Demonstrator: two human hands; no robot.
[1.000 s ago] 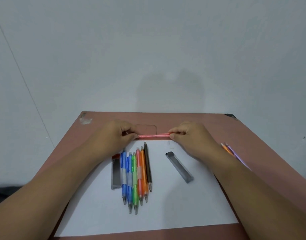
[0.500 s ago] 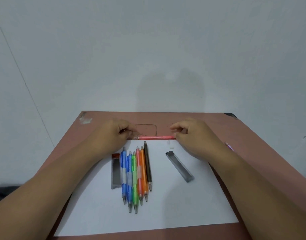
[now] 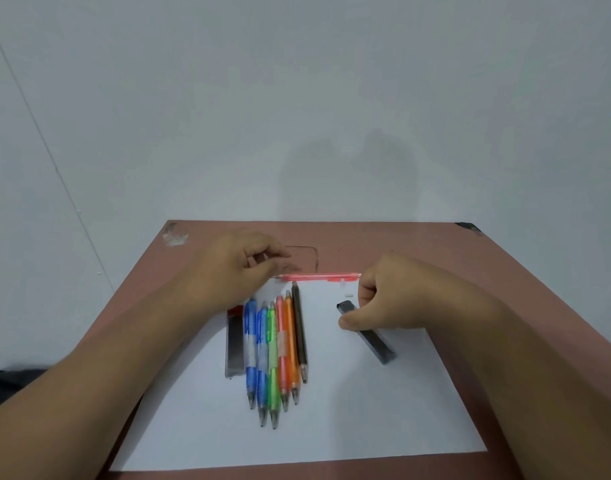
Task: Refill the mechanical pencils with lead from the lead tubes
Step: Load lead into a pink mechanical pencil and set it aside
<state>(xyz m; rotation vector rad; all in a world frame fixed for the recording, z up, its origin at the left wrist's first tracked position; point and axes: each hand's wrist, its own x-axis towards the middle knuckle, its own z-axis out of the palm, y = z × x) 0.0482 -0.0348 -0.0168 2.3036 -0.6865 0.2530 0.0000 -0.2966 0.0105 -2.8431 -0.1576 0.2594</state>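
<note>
1. I take the white sheet of paper (image 3: 349, 420) as landmark; it lies on the reddish-brown surface (image 3: 504, 306) against a pale wall.
2. Pink mechanical pencil (image 3: 319, 277) lies crosswise along the sheet's far edge, tip toward the left. Neither hand grips it.
3. Left hand (image 3: 234, 268) hovers at the sheet's far-left corner, fingers loosely curled, released, holding nothing that I can see. Its fingertips sit just beside the pink pencil's tip; I cannot tell whether they touch.
4. Right hand (image 3: 383, 299) is over the sheet's far-right part, thumb and fingers pinching the upper end of the dark lead tube (image 3: 376, 344). The tube lies slantwise on the sheet, lower end pointing toward the sheet's right edge.
5. Two small white bits (image 3: 348, 294) lie on the sheet between the pink pencil and the tube's upper end.
6. Row of six pencils (image 3: 276, 351) lies side by side on the sheet's middle-left, tips toward me: two blue, green, red-orange, orange, black.
7. Second lead tube (image 3: 235, 341), red-capped, lies just left of that row, parallel to it.
</note>
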